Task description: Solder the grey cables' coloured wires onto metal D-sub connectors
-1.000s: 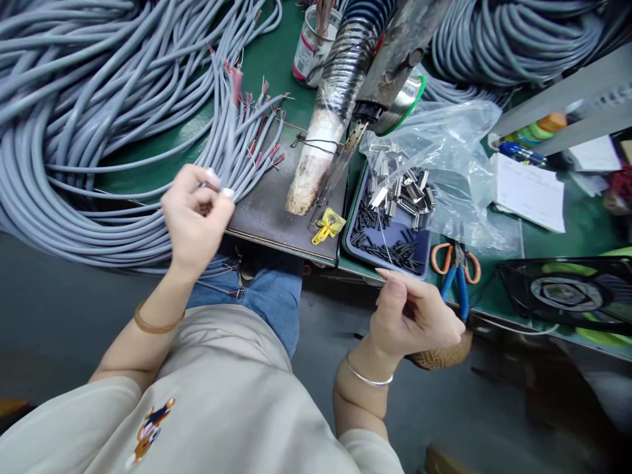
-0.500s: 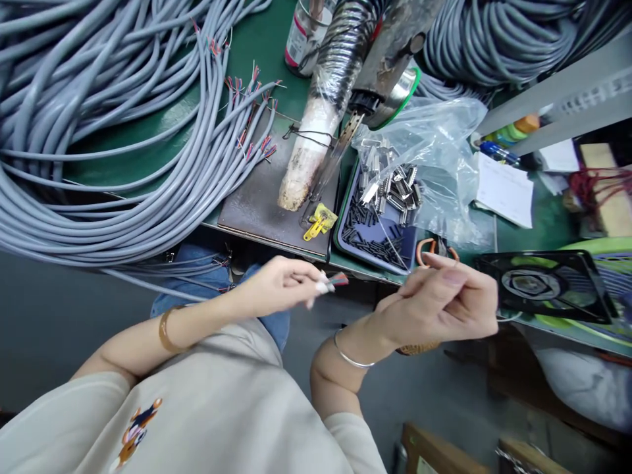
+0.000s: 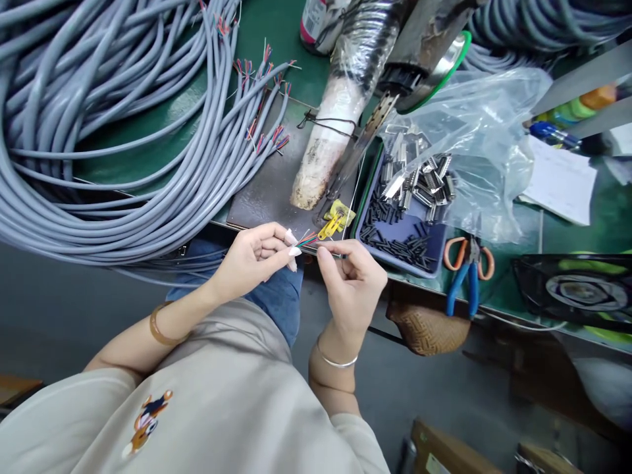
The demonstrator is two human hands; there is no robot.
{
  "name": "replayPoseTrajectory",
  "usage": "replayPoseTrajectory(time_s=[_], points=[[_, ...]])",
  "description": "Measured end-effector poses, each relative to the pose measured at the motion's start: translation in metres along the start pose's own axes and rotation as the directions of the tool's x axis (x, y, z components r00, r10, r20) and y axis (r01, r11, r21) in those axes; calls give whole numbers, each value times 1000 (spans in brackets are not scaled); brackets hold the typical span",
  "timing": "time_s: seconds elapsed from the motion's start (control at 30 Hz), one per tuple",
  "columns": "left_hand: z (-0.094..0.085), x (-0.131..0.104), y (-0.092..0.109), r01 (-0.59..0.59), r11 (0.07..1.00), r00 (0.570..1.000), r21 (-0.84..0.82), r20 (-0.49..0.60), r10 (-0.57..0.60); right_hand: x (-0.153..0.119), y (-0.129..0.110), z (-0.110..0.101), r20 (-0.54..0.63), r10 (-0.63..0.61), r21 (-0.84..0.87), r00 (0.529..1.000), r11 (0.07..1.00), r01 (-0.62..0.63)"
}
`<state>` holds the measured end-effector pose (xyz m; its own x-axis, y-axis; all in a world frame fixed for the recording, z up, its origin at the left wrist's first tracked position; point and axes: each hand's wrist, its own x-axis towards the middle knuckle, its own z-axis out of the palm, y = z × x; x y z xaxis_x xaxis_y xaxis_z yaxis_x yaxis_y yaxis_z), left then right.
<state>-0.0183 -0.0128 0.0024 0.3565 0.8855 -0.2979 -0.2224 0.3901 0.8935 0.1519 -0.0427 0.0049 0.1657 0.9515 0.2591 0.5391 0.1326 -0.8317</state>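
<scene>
My left hand (image 3: 264, 255) is closed in a pinch, with white coverings on the fingertips. From its grip fans a small bundle of thin coloured wires (image 3: 307, 241), red, green and others, at a cable's end. My right hand (image 3: 353, 276) has thumb and index finger pinched together at the wires' tips. Just behind the fingers lies a small yellow tool (image 3: 332, 227) on the brown board (image 3: 251, 201). Many grey cables (image 3: 192, 214) curve in from the left, their stripped ends showing coloured wires.
A soldering stand with a foil hose (image 3: 340, 92) reaches over the board. On its right, a blue tray (image 3: 412, 230) holds metal connectors and short black pieces. Pliers (image 3: 469, 263), a clear plastic bag (image 3: 508, 125), a paper pad (image 3: 563, 178) and a black fan (image 3: 582, 289) lie farther right.
My right hand has come left from beside the pliers to the wires' tips. My left hand has risen slightly toward the board's edge, and the wires are fanned out more. The view has shifted.
</scene>
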Motion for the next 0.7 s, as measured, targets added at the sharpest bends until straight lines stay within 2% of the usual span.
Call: replayPoseTrajectory(time_s=[0.1,0.3,0.6,0.7], points=[[1,1,-3,-16,1000,1000,-7,0,16,1,-1,2,44,9,66,999,998,-12],[2,2,-8,-99,993,995,70,-23,101,3,-1,6,25,11,74,1000,997,-13],[4,0,-7,-56,998,997,-1,49,56,3,1,4,68,65,163,996,984,-76],[2,0,-5,-57,998,997,-19,42,57,2,3,2,113,65,154,991,985,-82]])
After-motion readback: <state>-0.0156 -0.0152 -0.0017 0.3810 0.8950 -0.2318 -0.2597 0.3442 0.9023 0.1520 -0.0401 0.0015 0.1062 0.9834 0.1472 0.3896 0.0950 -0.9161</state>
